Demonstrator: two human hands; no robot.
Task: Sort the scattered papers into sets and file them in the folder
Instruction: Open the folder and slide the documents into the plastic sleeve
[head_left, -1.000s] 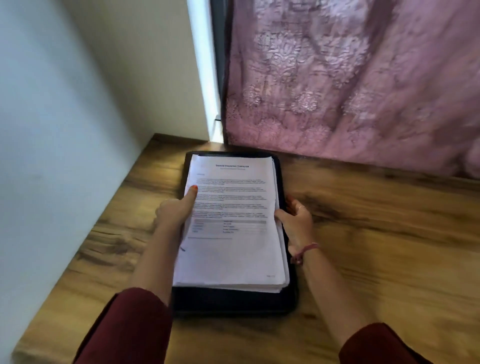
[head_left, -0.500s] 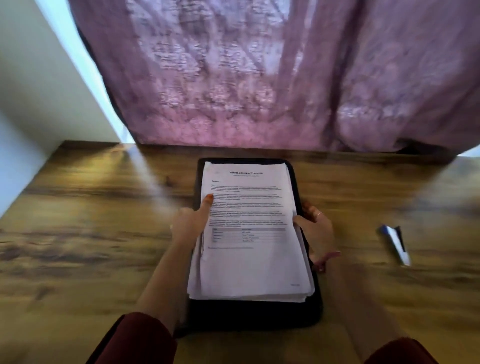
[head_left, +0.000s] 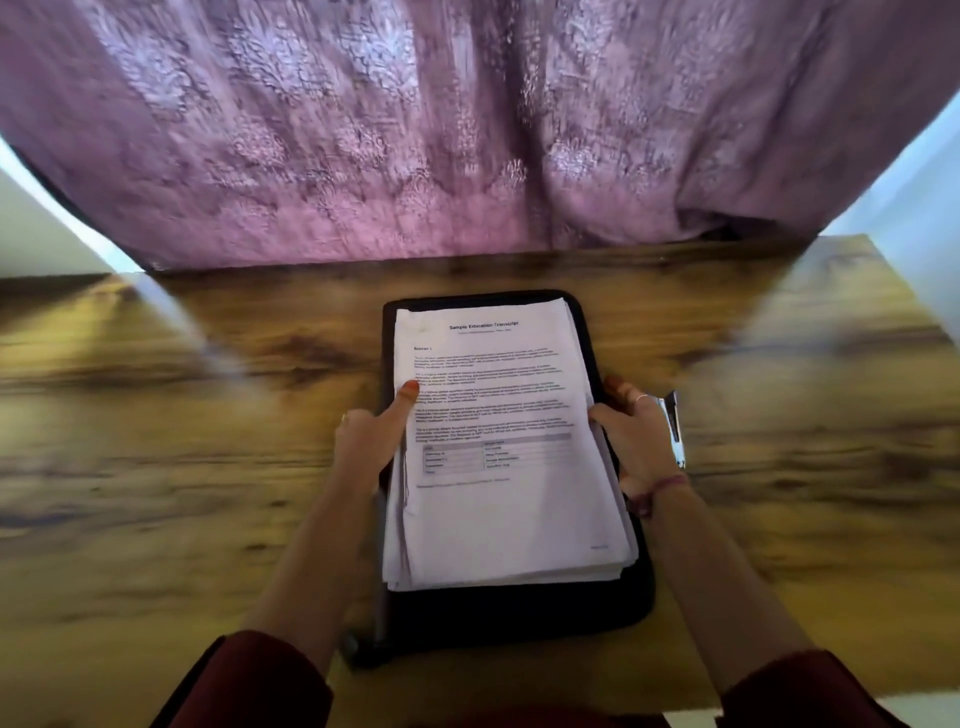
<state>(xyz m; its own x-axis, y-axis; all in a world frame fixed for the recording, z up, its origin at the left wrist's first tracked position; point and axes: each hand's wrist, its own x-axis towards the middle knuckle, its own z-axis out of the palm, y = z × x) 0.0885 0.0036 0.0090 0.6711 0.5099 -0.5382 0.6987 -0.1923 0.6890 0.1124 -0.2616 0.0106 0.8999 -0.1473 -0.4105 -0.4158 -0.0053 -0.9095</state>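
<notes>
A thick stack of white printed papers (head_left: 509, 493) lies over a black folder (head_left: 519, 613) on the wooden table, top sheet headed "Sample Education Transcript". My left hand (head_left: 371, 441) grips the stack's left edge, thumb lying on the top sheet. My right hand (head_left: 636, 441) holds the right edge, thumb on top and fingers curled under the pile. The stack's edges are uneven, several sheets sticking out at the left and bottom.
A metal stapler (head_left: 674, 431) lies on the wooden table (head_left: 182, 519) just right of my right hand. A mauve patterned curtain (head_left: 467, 130) hangs along the table's far edge. White walls stand at the far left and right.
The view has swung right, from the left wall to the table's middle. The stapler came into sight and now sits close beside my right hand. Both hands keep their hold on the stack.
</notes>
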